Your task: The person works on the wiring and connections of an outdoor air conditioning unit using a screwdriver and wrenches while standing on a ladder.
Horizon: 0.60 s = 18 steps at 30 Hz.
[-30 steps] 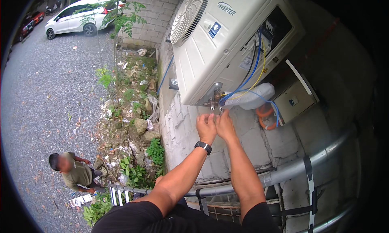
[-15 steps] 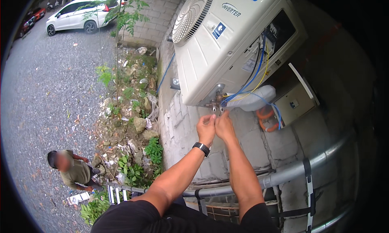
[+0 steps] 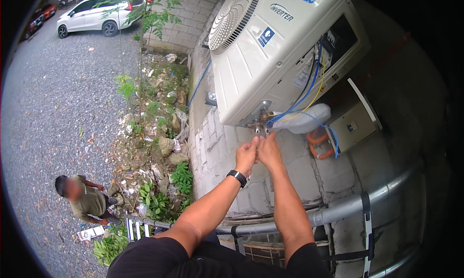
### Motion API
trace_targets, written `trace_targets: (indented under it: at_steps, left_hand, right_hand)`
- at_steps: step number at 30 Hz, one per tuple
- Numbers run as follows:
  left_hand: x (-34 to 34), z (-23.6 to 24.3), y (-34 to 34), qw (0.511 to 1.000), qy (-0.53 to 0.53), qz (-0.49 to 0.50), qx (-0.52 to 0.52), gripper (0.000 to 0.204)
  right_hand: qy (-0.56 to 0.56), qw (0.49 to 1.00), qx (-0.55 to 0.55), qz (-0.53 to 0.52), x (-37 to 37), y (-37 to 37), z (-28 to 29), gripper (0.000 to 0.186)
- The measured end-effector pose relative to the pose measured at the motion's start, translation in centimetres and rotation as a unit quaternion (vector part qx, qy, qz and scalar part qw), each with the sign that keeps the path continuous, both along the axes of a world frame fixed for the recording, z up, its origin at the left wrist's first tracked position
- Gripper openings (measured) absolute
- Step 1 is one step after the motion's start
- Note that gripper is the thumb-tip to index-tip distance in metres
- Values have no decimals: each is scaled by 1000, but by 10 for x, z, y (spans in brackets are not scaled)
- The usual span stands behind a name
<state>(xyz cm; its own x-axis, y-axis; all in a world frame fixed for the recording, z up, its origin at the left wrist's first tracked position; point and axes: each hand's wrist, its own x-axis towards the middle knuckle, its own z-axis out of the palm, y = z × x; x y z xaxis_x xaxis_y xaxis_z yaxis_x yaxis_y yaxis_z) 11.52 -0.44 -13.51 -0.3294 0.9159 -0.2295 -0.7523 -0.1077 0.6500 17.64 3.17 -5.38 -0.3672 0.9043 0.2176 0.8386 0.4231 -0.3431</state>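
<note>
My left hand [image 3: 247, 154] and my right hand [image 3: 269, 151] are side by side below the valves of a white outdoor air conditioner unit [image 3: 270, 70]. Both have their fingers pinched together, thumbs close to each other. Just above the fingertips, two small shiny metal ends [image 3: 258, 131] with dark openings point up; whether my fingers hold them is too small to tell. Brass valve fittings [image 3: 264, 116] stick out of the unit's lower corner right above. Blue and yellow wires [image 3: 314, 85] hang from its open side panel, past a white wrapped pipe bundle [image 3: 309, 118].
A breaker box [image 3: 355, 126] with its cover open and an orange conduit [image 3: 316, 145] are on the block wall at right. A metal pipe rail [image 3: 348, 205] crosses below my arms. Down on the gravel at left stands a person [image 3: 89, 198], near a ladder [image 3: 137, 228]; a white car [image 3: 101, 12] is parked beyond.
The view has shifted slightly, so the unit sits a little lower and to the right. My hands stay pinched in nearly the same spot. The person below has shifted slightly left.
</note>
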Motion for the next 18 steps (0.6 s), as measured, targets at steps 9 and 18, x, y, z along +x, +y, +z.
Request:
trace_targets:
  at_steps: [9, 18]
  left_hand:
    - [-1, 1, -1, 1000, -6, -15, 5, 51]
    - [-4, 1, -2, 1000, -20, -22, 6, 52]
  right_hand:
    - [-10, 1000, -1, 10, -1, 0, 3, 47]
    - [-23, 1000, -21, 5, -5, -4, 10, 47]
